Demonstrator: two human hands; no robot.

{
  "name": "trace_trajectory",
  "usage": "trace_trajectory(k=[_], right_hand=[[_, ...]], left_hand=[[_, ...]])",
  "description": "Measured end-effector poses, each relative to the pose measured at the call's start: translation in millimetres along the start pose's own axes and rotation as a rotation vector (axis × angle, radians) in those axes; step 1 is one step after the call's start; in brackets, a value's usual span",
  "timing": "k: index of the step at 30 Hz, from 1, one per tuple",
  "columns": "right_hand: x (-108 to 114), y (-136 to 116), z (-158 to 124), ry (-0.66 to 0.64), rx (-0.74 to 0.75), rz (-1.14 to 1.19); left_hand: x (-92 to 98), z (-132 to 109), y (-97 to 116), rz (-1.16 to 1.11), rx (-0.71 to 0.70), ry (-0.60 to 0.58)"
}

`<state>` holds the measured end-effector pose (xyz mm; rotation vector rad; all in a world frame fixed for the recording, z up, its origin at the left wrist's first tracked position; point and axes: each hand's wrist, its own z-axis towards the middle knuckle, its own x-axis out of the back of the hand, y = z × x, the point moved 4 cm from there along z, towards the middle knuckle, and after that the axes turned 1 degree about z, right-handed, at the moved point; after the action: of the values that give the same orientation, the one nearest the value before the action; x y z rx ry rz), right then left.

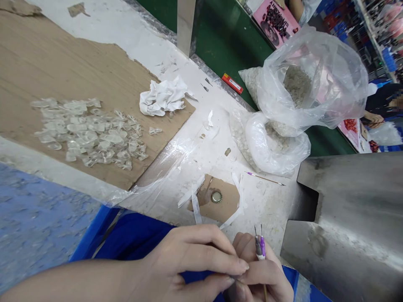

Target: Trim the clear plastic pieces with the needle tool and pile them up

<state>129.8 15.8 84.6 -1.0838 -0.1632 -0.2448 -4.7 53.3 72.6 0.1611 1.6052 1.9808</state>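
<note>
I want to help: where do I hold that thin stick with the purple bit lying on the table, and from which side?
Probably best: pinch the thin stick mid-shaft, from above and the near side. It lies flat and slim, a plastic bag sits close on its far side, and gripping mid-shaft avoids both narrow ends.
</note>
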Motion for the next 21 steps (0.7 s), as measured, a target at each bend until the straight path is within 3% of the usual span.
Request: trace_trajectory(k=[3,9,13,21], right_hand=[[2.3,-0.5,1.6,0.099,-0.008,0.042],[4.0,-4.9,2.8,0.033,0.009,0.037],[6.1,-3.6,-1.4,0.069,-0.063,-0.003],[3.8,-4.0,-0.9,0.062,-0.054,0.003]], left_hand=[[0.3,-0.8,0.0,-0.018,0.011,0.016],[1.1,-1.6,-0.9,0.006,-0.015,0.007],[-0.1,-1.5,0.9,0.021,-0.030,0.018],[1.6,-3.1,0.8,0.029,-0.027,0.009]])
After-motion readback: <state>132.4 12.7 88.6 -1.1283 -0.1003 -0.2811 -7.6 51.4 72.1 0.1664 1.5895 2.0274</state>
